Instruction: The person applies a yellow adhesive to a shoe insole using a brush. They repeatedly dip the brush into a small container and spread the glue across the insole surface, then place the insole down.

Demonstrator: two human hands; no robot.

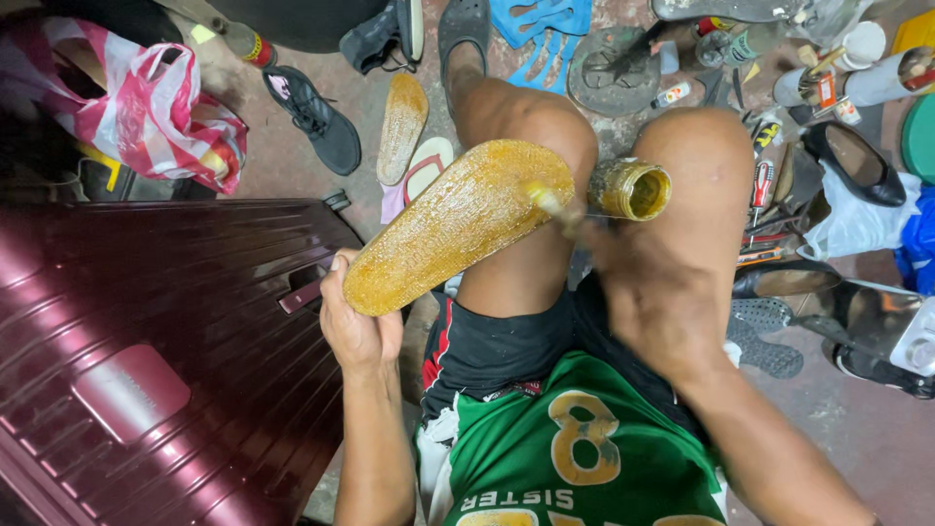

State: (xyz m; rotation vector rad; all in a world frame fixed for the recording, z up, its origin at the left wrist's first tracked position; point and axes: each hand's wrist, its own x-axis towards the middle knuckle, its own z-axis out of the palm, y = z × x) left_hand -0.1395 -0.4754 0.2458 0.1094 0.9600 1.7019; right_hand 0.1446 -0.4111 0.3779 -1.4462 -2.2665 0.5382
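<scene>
Head view is showing the left hand [358, 326] clamping the glue-coated shoe sole [458, 224] above the knee — the right hand [623, 258] is gripping a brush [550, 203], touching the sole's tip beside the open glue jar [631, 188].

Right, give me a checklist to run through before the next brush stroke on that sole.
1. Left hand grips the shoe sole at its lower end: ok.
2. Sole's upturned face fully covered in yellow glue: ok, it looks glossy all over.
3. Right hand holds the brush: ok, though motion blur hides the fingers.
4. Brush tip on the sole's upper end: ok.
5. Open glue jar upright and steady: not ok, it lies tilted at the right knee, mouth facing the camera.
6. Glue left in the jar: cannot tell.
</scene>
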